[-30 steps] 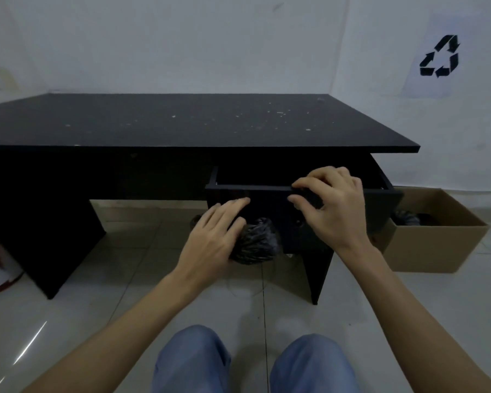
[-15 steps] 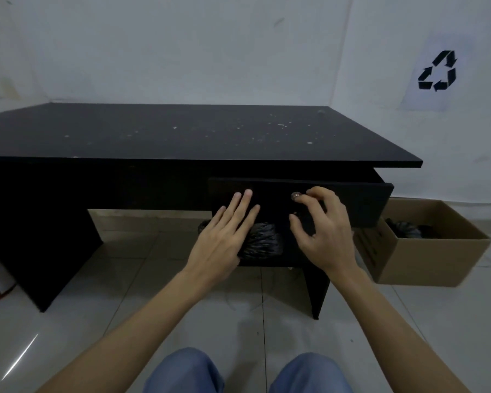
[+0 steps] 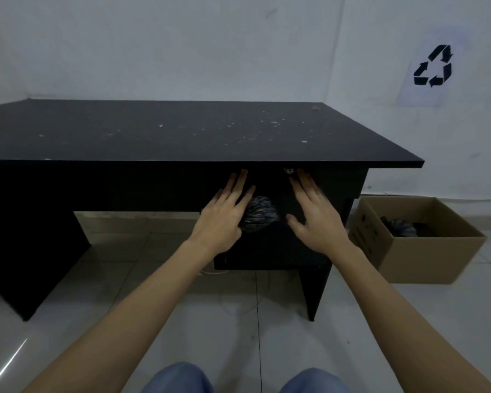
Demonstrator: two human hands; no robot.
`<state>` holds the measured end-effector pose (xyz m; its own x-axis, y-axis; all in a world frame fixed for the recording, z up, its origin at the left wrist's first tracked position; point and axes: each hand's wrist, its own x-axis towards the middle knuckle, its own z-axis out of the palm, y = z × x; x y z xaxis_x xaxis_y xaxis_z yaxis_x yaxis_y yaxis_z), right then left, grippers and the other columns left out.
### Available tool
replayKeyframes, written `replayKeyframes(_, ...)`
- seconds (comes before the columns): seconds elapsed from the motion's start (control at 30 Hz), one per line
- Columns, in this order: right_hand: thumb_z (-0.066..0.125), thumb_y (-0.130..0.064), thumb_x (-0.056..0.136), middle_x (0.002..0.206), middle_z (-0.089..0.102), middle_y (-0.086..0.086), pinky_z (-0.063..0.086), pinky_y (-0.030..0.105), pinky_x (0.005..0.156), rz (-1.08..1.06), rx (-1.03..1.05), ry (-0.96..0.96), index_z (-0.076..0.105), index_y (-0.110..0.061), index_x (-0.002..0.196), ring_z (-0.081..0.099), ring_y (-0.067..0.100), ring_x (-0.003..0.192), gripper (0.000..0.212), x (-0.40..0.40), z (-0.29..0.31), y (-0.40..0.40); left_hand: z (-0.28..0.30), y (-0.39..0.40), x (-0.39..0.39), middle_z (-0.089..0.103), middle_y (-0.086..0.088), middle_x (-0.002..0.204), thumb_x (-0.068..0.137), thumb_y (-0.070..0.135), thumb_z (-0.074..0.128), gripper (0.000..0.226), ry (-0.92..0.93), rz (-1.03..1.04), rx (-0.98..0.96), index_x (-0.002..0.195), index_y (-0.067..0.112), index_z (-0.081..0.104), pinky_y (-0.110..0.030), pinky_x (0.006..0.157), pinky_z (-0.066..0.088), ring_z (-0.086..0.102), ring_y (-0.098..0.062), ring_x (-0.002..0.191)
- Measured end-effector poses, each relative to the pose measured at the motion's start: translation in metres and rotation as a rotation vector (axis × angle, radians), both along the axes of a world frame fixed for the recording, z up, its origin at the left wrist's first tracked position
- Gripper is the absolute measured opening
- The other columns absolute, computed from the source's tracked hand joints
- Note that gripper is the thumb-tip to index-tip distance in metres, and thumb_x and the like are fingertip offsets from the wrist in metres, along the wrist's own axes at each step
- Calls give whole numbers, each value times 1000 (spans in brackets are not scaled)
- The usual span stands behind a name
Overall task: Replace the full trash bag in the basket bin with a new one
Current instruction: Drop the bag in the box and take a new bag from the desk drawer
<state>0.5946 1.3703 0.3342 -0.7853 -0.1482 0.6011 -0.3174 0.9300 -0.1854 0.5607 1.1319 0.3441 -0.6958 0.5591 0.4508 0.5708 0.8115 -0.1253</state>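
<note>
A crumpled grey-black trash bag (image 3: 260, 214) is bunched against the palm of my left hand (image 3: 224, 219), apparently pinched by the thumb. That hand's fingers lie stretched flat on the black drawer front (image 3: 272, 245) under the right part of the black desk (image 3: 159, 131). My right hand (image 3: 315, 214) presses flat on the same drawer front, fingers apart, just below a small metal lock (image 3: 289, 171). The drawer sits flush under the desk top. No basket bin is in view.
An open cardboard box (image 3: 425, 256) stands on the tiled floor right of the desk, with another dark bundle (image 3: 403, 226) inside. A recycling sign (image 3: 432, 66) hangs on the right wall. My knees (image 3: 238, 378) are at the bottom edge.
The drawer was pulled out a second ago and now sits pushed in. Both hands moved forward with it and flattened on its front; the bag stayed with my left hand.
</note>
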Motion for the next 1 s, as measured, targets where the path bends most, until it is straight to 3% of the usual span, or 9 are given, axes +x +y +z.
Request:
replayKeyframes(0.23,69,-31,87,168,19,9,28,44,123,-31,0,-111,17,-16,162,17,26,155,92,-27,5,2,-8,-13,-7,16,-6,165,85,5,61,82,-198,-77,230,156,19,23,-40,118,31,15,-24,152)
replayKeyframes(0.47,71,-34,84,156,39,15,35,42,118,-85,42,-364,33,-10,155,37,36,143,84,-22,35,-3,23,-29,31,52,1,144,86,13,55,58,-472,-69,386,143,18,46,-39,99,50,51,-19,130)
replayKeyframes(0.57,65,-33,91,148,46,15,45,40,105,-79,-43,-650,35,-16,153,47,37,133,71,-8,67,-4,63,-31,49,63,2,114,85,12,57,35,-620,8,403,119,18,58,-35,76,51,60,-22,106)
replayKeyframes(0.67,61,-29,96,143,53,9,48,40,104,-47,-131,-870,48,-20,147,54,30,129,54,20,107,-6,119,-33,68,56,5,86,83,9,56,16,-743,105,422,88,23,51,-31,59,38,59,-25,85)
replayKeyframes(0.77,62,-24,96,121,66,1,53,36,96,-31,-259,-892,67,-19,128,64,19,111,33,50,162,-16,177,-44,84,59,6,75,82,11,61,19,-877,216,501,77,24,50,-32,52,42,59,-18,72)
replayKeyframes(0.87,63,-18,95,102,69,-7,57,33,90,6,-395,-879,72,-17,117,66,9,95,23,71,227,-34,231,-63,101,66,7,69,84,20,66,20,-999,297,593,71,29,54,-34,56,49,64,-12,67)
replayKeyframes(1.0,67,-15,95,96,70,-14,56,23,87,113,-509,-875,73,-18,109,66,3,93,16,83,308,-75,298,-95,121,67,7,70,88,26,68,13,-1064,355,659,79,21,61,-27,55,43,65,-10,67)
